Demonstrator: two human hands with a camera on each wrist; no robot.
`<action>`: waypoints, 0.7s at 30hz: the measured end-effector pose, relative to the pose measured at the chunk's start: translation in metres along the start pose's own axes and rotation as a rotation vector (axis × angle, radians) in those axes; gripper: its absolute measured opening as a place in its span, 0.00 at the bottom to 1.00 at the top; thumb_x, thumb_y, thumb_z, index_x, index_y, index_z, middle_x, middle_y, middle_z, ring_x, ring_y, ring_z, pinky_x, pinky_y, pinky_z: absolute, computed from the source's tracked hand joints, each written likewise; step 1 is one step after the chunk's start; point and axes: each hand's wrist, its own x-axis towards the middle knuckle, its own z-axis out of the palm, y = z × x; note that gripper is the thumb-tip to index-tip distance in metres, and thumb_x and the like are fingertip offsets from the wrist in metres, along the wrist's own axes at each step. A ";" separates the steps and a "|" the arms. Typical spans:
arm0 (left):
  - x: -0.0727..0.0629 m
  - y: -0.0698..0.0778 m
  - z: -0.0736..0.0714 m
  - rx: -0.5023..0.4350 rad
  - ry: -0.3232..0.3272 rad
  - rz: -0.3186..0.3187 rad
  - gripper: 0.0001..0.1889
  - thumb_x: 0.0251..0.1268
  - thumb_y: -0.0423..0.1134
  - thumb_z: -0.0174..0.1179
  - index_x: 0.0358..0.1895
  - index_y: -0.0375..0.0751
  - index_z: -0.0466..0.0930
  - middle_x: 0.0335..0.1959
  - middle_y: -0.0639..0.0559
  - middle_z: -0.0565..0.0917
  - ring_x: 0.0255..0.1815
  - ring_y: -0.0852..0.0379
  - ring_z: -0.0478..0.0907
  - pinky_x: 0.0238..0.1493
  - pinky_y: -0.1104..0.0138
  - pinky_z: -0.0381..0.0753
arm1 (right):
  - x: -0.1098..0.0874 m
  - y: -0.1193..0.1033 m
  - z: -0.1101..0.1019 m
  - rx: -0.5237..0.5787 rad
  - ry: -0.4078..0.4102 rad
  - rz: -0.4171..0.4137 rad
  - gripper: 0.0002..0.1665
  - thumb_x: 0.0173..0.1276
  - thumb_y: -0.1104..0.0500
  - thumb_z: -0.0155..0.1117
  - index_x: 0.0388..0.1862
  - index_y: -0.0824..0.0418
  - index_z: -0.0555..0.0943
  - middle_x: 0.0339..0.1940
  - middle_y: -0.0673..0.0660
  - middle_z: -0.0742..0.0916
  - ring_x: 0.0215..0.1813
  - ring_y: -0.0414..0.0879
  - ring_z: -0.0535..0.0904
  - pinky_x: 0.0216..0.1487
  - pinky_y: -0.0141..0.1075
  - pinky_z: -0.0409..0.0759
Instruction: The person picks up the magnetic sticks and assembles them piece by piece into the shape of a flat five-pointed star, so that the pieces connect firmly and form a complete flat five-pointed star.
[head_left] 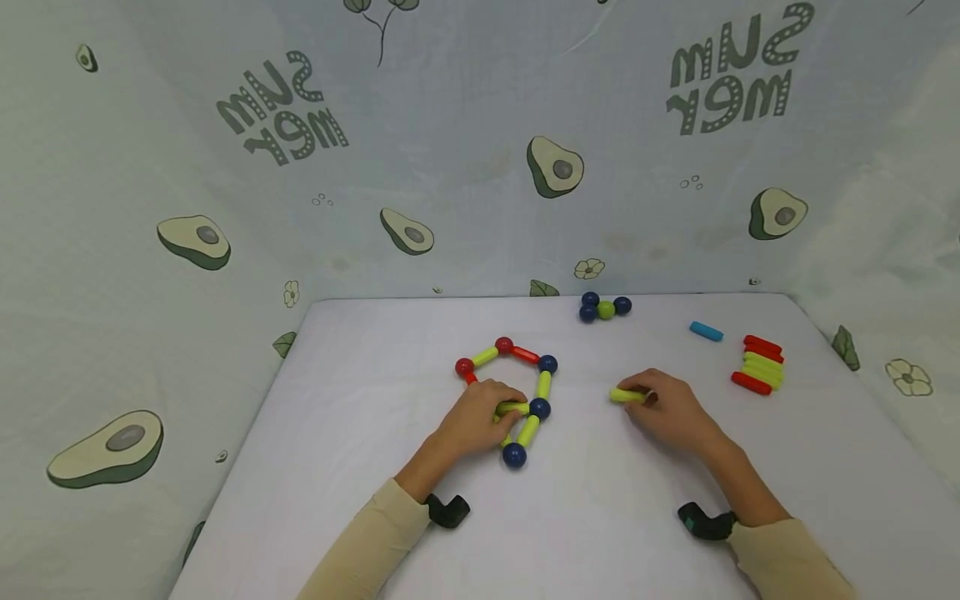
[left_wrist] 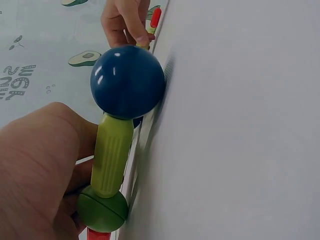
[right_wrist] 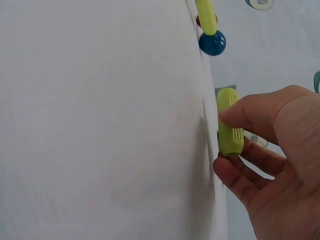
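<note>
On the white table, a ring of red, yellow-green and blue ball-and-stick toy pieces (head_left: 527, 356) lies partly under my left hand (head_left: 480, 417). The left fingers and thumb grip its near side, at a yellow-green stick (head_left: 512, 407) beside a blue ball (head_left: 540, 408). Seen from the left wrist, a stick (left_wrist: 111, 155) joins a green ball (left_wrist: 102, 210) to a blue ball (left_wrist: 127, 82); the fingers curl behind them. To the right of the ring, my right hand (head_left: 671, 410) pinches a loose yellow-green stick (right_wrist: 230, 122) between thumb and fingers, slightly apart from the ring.
Several blue balls and a green ball (head_left: 606, 310) sit together at the table's back edge. At the right lie a blue stick (head_left: 707, 331) and a row of red and yellow-green sticks (head_left: 763, 364). A printed cloth (head_left: 465, 167) hangs behind the table.
</note>
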 end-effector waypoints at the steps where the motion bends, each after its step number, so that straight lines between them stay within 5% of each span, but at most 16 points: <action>1: 0.000 0.000 0.000 -0.002 0.004 0.002 0.15 0.72 0.44 0.64 0.58 0.50 0.87 0.50 0.58 0.89 0.48 0.62 0.79 0.53 0.70 0.80 | 0.001 -0.005 0.003 0.008 -0.003 -0.010 0.16 0.68 0.64 0.68 0.54 0.63 0.85 0.49 0.58 0.86 0.49 0.50 0.80 0.48 0.33 0.80; 21: 0.001 -0.002 0.003 -0.005 0.042 0.021 0.13 0.71 0.42 0.64 0.55 0.49 0.87 0.50 0.58 0.89 0.46 0.62 0.79 0.51 0.70 0.80 | 0.017 -0.056 0.043 0.129 -0.145 -0.102 0.14 0.67 0.65 0.68 0.52 0.59 0.86 0.47 0.51 0.86 0.45 0.43 0.79 0.47 0.33 0.80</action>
